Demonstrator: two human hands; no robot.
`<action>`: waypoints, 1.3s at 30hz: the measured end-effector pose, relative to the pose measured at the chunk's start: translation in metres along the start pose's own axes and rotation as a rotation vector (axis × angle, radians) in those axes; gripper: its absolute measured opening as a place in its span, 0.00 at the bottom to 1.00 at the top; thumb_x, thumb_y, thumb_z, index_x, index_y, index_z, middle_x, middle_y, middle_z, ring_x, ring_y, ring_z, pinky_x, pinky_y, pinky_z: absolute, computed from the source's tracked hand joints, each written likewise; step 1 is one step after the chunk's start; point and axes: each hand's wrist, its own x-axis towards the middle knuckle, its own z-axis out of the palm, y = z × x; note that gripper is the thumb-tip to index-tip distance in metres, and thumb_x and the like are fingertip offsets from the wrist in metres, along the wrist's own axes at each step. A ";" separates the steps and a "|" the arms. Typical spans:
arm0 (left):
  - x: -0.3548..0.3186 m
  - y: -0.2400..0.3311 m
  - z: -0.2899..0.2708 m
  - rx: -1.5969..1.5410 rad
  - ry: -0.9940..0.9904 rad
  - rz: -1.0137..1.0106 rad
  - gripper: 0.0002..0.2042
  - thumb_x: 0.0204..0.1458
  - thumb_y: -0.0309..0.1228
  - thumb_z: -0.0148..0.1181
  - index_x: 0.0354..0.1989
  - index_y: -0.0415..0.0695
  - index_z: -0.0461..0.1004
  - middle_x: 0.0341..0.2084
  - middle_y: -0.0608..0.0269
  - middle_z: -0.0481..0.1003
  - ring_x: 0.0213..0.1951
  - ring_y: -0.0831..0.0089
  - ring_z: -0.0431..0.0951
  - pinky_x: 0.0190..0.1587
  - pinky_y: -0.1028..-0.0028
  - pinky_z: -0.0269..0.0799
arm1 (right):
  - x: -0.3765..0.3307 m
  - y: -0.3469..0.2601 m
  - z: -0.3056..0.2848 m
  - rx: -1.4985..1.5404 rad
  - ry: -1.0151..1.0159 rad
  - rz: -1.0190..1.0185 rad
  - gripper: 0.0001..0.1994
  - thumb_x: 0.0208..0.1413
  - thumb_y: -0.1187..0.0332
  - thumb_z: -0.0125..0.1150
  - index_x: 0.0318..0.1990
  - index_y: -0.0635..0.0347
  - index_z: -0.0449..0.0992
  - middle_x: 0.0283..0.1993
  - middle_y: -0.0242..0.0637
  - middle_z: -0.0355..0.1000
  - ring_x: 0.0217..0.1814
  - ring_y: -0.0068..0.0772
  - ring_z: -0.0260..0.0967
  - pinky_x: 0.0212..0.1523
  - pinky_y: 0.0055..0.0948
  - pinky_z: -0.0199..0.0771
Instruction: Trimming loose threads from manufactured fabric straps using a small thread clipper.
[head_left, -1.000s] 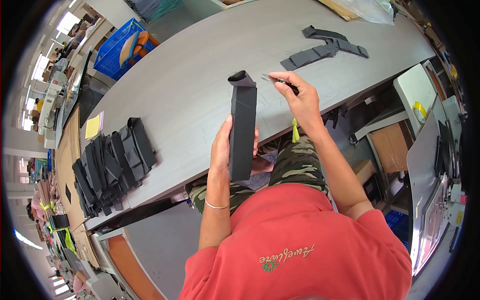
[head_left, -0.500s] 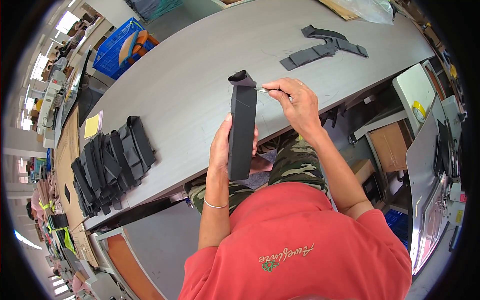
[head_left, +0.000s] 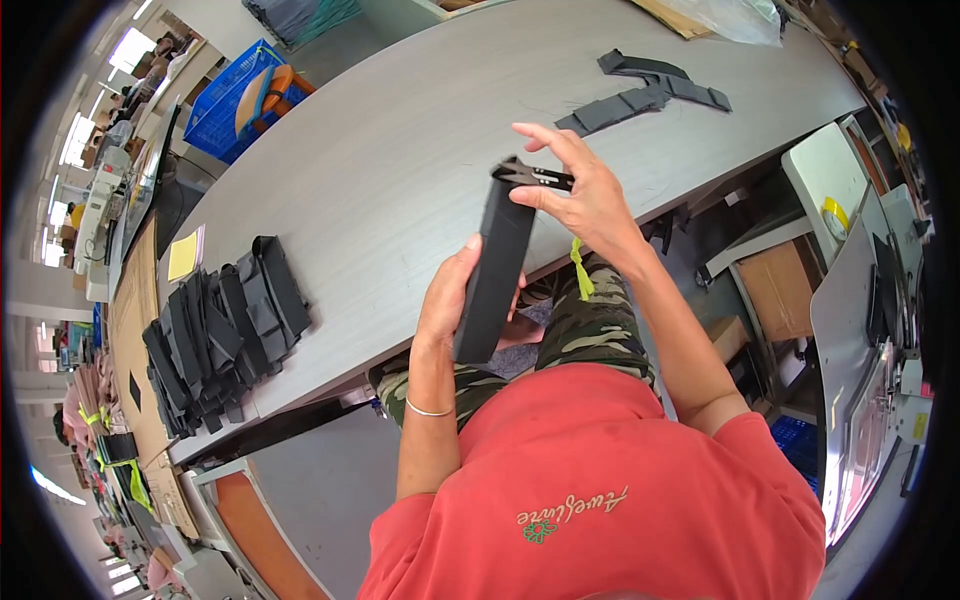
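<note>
The black strip (head_left: 497, 270) stands tilted in the left hand (head_left: 447, 292), which is clamped on it, thumb along its left side, fingers around the right. At the strip's upper end, the right hand (head_left: 595, 210) grips dark thread snips (head_left: 520, 173), forefinger raised away from the thumb; the blades overlap that end. Left of the strip, similar pieces (head_left: 230, 330) are piled on the desk (head_left: 390, 150); beyond it, rightward, lie loose segmented bands (head_left: 620, 107).
</note>
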 end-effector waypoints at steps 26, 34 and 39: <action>0.025 0.016 0.006 -0.388 -0.050 0.496 0.32 0.51 0.21 0.55 0.66 0.43 0.52 0.53 0.54 0.66 0.48 0.59 0.73 0.51 0.60 0.71 | -0.056 0.013 0.037 0.858 -0.143 0.516 0.07 0.54 0.71 0.64 0.40 0.60 0.78 0.32 0.22 0.69 0.23 0.09 0.54 0.21 0.15 0.51; 0.016 0.019 0.002 -0.352 0.016 0.565 0.25 0.57 0.27 0.54 0.63 0.38 0.57 0.36 0.58 0.70 0.28 0.70 0.73 0.35 0.65 0.74 | -0.033 0.000 0.007 0.352 -0.158 0.183 0.13 0.54 0.74 0.61 0.47 0.59 0.76 0.39 0.30 0.72 0.40 0.20 0.66 0.44 0.23 0.67; 0.009 0.015 0.007 -0.289 0.032 0.510 0.24 0.58 0.28 0.53 0.62 0.36 0.59 0.32 0.58 0.71 0.26 0.70 0.73 0.33 0.66 0.74 | -0.016 0.002 0.013 0.144 -0.067 -0.114 0.12 0.50 0.72 0.62 0.43 0.55 0.79 0.32 0.33 0.74 0.33 0.30 0.68 0.37 0.27 0.69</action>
